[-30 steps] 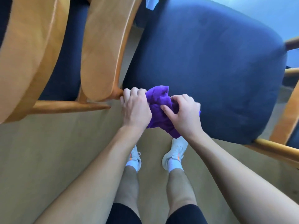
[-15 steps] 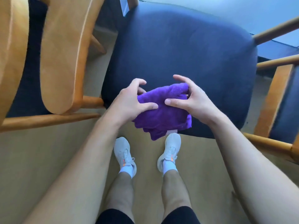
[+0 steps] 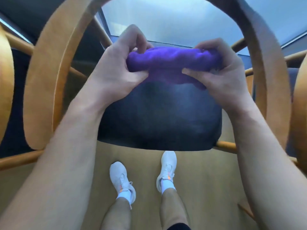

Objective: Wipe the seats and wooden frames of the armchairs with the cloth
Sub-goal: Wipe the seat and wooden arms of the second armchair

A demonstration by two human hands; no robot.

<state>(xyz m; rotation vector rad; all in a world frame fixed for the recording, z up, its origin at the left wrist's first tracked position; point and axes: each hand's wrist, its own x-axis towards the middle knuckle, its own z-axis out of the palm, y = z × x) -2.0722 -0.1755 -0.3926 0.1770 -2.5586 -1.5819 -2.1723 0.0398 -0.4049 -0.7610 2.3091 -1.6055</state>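
Note:
A bunched purple cloth [image 3: 167, 63] is held above the dark blue seat [image 3: 159, 122] of the armchair in front of me. My left hand [image 3: 121, 63] grips its left end, thumb underneath and fingers curled over the top. My right hand [image 3: 221, 67] grips the right end the same way. The chair's curved wooden armrests run down the left [image 3: 44, 90] and the right [image 3: 265, 77] of the seat. The far part of the seat is hidden behind the cloth and hands.
Wooden frames of neighbouring chairs show at the far left [image 3: 5, 90] and far right [image 3: 300, 103] edges. A wooden rail [image 3: 226, 145] runs under the seat's right front. My feet in white shoes [image 3: 123, 181] stand on the beige floor [image 3: 199, 188] before the seat.
Both hands have lifted the cloth up off the front of the seat and stretched it sideways between them. The view has swung so that the chair sits centred between its armrests.

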